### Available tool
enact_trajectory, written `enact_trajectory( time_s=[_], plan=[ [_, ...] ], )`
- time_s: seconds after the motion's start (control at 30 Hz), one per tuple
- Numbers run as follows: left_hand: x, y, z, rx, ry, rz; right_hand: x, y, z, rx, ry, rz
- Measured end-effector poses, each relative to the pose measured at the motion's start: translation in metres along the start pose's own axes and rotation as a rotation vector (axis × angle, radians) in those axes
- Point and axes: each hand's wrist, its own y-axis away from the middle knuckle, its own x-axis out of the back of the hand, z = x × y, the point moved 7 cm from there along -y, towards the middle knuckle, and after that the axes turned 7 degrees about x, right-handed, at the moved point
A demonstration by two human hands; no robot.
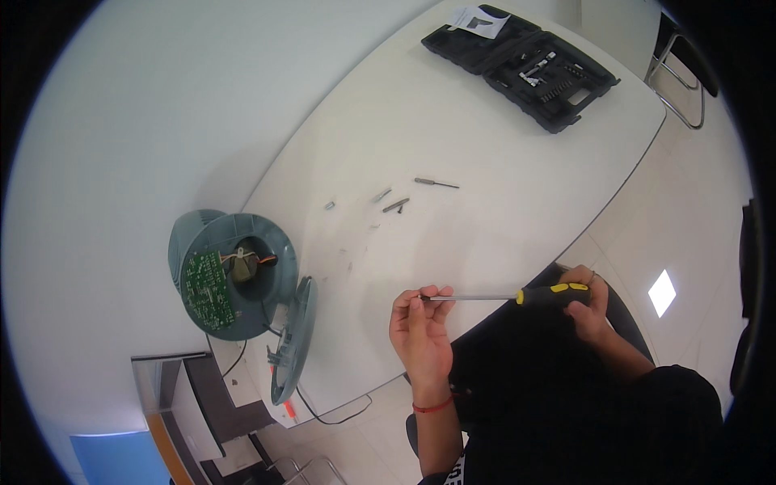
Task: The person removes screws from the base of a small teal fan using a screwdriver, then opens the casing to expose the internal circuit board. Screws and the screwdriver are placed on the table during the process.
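My right hand (588, 306) grips the black and yellow handle of a screwdriver (485, 297), whose shaft points left. At the tip, my left hand (423, 327) pinches a small dark piece, perhaps a screw, between thumb and fingertip; its exact kind is unclear. Left of my hands stands a grey-green round appliance housing (288, 242), opened, with a green circuit board (208, 291) and wires showing. A matching round cover (303, 345) leans beside it. On the white table lie a thin driver bit (436, 183), a thicker bit (396, 205) and a small dark screw (400, 210).
An open black tool case (545, 79) with bits and a printed sheet (480, 22) lies at the table's far end. Small metal parts (330, 205) lie mid-table. A black cable (333, 422) hangs over the edge by an orange-red object (290, 410). A wall borders the left side.
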Motion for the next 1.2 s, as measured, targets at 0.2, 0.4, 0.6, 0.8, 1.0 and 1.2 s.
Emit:
enact_trajectory(
  time_s=[0.2,0.4,0.6,0.8,1.0,1.2],
  plan=[
    [0.004,0.004,0.002,-0.027,0.054,0.022,-0.003,0.001,0.002,-0.059,-0.030,0.010],
    [0.003,0.002,0.000,0.003,0.030,0.014,-0.004,0.000,0.004,-0.112,-0.083,0.014],
    [0.003,-0.001,0.000,0.053,-0.002,-0.028,0.005,-0.004,0.004,-0.050,0.011,-0.007],
    [-0.011,0.001,0.002,0.014,-0.219,0.008,0.020,-0.010,0.003,0.008,-0.028,0.055],
    [-0.012,0.001,0.001,0.009,-0.259,0.019,0.022,-0.017,-0.007,0.101,-0.007,-0.038],
    [-0.009,-0.001,0.002,-0.023,-0.225,0.018,-0.003,-0.014,-0.004,0.009,-0.053,-0.123]
  ],
)
